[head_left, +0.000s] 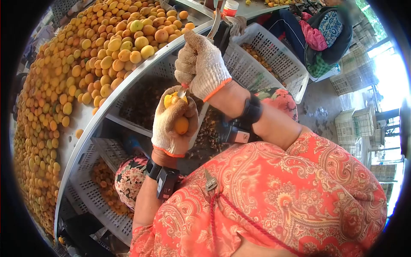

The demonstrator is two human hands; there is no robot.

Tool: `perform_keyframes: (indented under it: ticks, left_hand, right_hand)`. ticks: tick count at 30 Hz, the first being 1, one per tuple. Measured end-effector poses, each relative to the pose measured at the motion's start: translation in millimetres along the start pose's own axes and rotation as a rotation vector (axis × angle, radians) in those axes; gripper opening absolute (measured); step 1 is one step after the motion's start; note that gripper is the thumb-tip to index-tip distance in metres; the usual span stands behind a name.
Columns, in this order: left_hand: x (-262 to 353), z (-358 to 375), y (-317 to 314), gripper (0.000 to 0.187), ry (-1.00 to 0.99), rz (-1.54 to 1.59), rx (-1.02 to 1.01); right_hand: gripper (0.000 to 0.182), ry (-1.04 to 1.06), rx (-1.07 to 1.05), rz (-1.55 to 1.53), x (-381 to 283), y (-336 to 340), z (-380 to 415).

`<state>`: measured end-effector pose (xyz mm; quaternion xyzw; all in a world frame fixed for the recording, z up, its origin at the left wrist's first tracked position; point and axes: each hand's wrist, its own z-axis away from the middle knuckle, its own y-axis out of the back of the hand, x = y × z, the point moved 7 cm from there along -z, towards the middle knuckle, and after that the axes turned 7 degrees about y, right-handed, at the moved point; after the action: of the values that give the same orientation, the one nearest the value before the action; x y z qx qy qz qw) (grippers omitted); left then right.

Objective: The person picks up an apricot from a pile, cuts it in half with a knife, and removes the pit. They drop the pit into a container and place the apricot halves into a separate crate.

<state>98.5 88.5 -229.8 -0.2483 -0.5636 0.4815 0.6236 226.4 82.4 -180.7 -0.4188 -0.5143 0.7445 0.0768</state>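
Observation:
My left hand [174, 122], in a soiled white knit glove, is closed around apricots. One whole apricot [181, 125] rests in the palm, and a cut yellow apricot [172, 100] is held up at the fingertips. My right hand [202, 64], gloved the same way with an orange cuff, grips a small knife [183, 92]. Its short blade touches the cut apricot; a bit of red handle shows below the fist, while the rest is hidden by the glove.
A metal table [92, 124] heaped with apricots [107, 47] curves along the left. Below its edge stand white crates, one holding apricot pieces [107, 186]. Another crate [274, 55] is at upper right, near a seated person [319, 32]. A red-and-white jar [230, 8] stands at the top.

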Motion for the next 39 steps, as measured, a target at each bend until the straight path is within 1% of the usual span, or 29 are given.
perform_keyframes:
  ticks: [1,2,3,4,5,7,9,10,11,12,13,14,15,17,19,21,23,27,29,32,34,35,36,37,38,39]
  left_hand:
    - [-1.2,0.0,0.0,0.038,0.000,0.000,0.000]
    - [-3.3,0.0,-1.1,0.037,0.011,0.065,-0.016]
    - [-4.9,-0.3,-1.7,0.036,0.022,0.129,-0.031]
    - [-4.4,-1.1,0.2,0.036,0.022,0.128,-0.030]
    - [-4.2,-2.4,1.4,0.036,0.037,0.076,-0.042]
    - [-4.5,-4.0,0.4,0.036,0.048,0.027,-0.051]
    - [-5.4,-5.5,4.6,0.031,0.021,-0.039,0.093]
    - [-5.1,-4.7,2.2,0.031,0.019,-0.033,0.098]
    - [-4.3,-2.6,-1.0,0.028,0.021,-0.026,0.108]
    - [-2.6,-0.1,-3.9,0.026,0.022,-0.018,0.120]
    - [0.3,2.0,-8.4,0.027,0.054,-0.086,0.073]
    - [1.3,2.0,-5.6,0.027,0.055,-0.075,0.081]
    - [0.9,1.1,-6.3,0.028,0.056,-0.085,0.036]
    - [1.9,0.9,-8.1,0.031,0.061,-0.090,-0.024]
    - [5.3,2.2,-11.2,0.030,0.055,-0.102,-0.021]
    - [6.3,3.6,-12.6,0.029,0.062,-0.130,-0.056]
    - [8.0,2.6,-12.0,0.028,0.061,-0.160,-0.043]
    - [9.2,4.7,-14.7,0.026,0.052,-0.192,-0.034]
    - [10.8,5.1,-13.9,0.026,0.051,-0.203,-0.044]
    - [7.2,5.8,-16.0,0.028,0.099,-0.241,-0.085]
    - [6.5,7.0,-13.2,0.036,0.046,-0.194,0.014]
    - [5.2,5.7,-15.1,0.036,0.048,-0.196,0.008]
    - [1.6,4.5,-10.8,0.040,0.101,-0.075,0.073]
    - [-2.2,4.1,-6.4,0.045,0.151,0.046,0.138]
    - [-2.1,3.3,-6.8,0.045,0.150,0.045,0.137]
    - [-3.3,2.6,-8.6,0.045,0.159,0.081,0.107]
  right_hand:
    - [0.029,-0.003,-0.012,-0.017,-0.3,-5.5,1.8]
    - [0.029,-0.002,-0.011,-0.017,-0.5,-9.8,4.9]
    - [0.034,0.051,-0.006,0.129,-3.9,-12.7,9.5]
    - [0.040,0.103,0.000,0.275,-7.8,-19.8,15.7]
    - [0.040,0.102,0.000,0.274,-6.3,-24.9,20.5]
    - [0.031,0.186,-0.002,0.425,-8.3,-32.7,27.5]
    - [0.028,0.162,-0.032,0.400,-5.5,-30.1,25.6]
    - [0.024,0.142,-0.059,0.375,-3.5,-29.7,24.7]
    - [0.030,0.147,-0.030,0.385,-3.4,-29.2,24.6]
    - [0.030,0.136,-0.029,0.389,-2.1,-23.6,22.5]
    - [0.027,0.052,-0.056,0.270,3.5,-20.0,20.0]
    - [0.023,-0.031,-0.079,0.149,9.5,-17.3,18.5]
    - [0.032,-0.052,-0.035,0.172,13.4,-10.0,14.9]
    - [0.035,-0.076,-0.041,0.160,13.1,-7.6,12.7]
    - [0.043,-0.078,-0.048,0.144,10.6,-11.5,10.7]
    - [0.045,-0.101,-0.026,0.145,9.1,-12.5,11.6]
    - [0.048,-0.118,0.003,0.153,7.9,-12.4,12.7]
    - [0.048,-0.148,-0.010,0.117,10.1,-3.7,9.5]
    - [0.047,-0.156,0.033,0.065,9.0,0.1,9.2]
    - [0.043,-0.154,0.026,0.024,9.0,4.4,7.9]
    - [0.042,-0.108,0.025,0.061,6.4,3.5,7.0]
    - [0.040,-0.070,0.026,0.097,3.5,1.9,7.9]
    - [0.040,-0.065,0.025,0.097,2.9,-0.4,10.1]
    - [0.044,-0.071,0.031,0.102,3.6,-2.5,12.6]
    - [0.048,-0.078,0.038,0.108,4.5,-3.5,13.0]
    - [0.048,-0.089,0.016,0.104,6.7,-3.5,11.9]
